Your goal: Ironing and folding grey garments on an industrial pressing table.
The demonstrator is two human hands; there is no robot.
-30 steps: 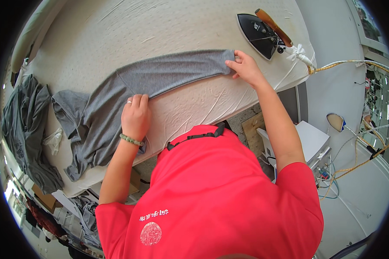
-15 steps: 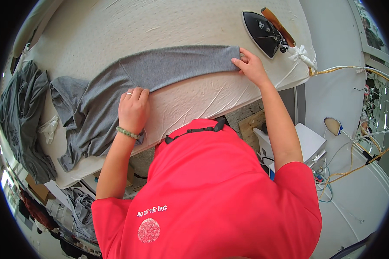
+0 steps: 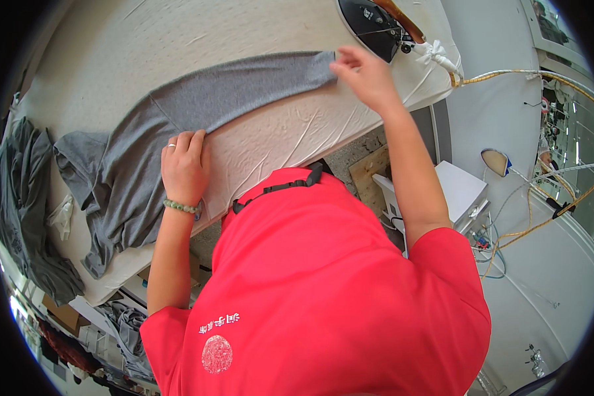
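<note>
A grey long-sleeved knit garment lies on a padded, cream-covered ironing table, one sleeve stretched out to the right. Its body is bunched in folds on the left. My left hand, with a ring and a beaded bracelet, grips the sleeve's near edge by the seam, fingers close together. At the cuff end is my right hand, slightly blurred, thumb and forefinger apart, the thumb at the cuff's edge. Just beyond it an iron with a wooden handle rests on the table.
A dark grey-green garment hangs over the table's left end, with a scrap of white material beside it. A cord wrapped in white cloth runs right from the iron. Right of the table stands a white box near loose cables.
My right thumb and fingers have parted at the cuff, where they were pinching it. My left hand keeps its place on the sleeve. The whole view has shifted, with the table farther up and left.
</note>
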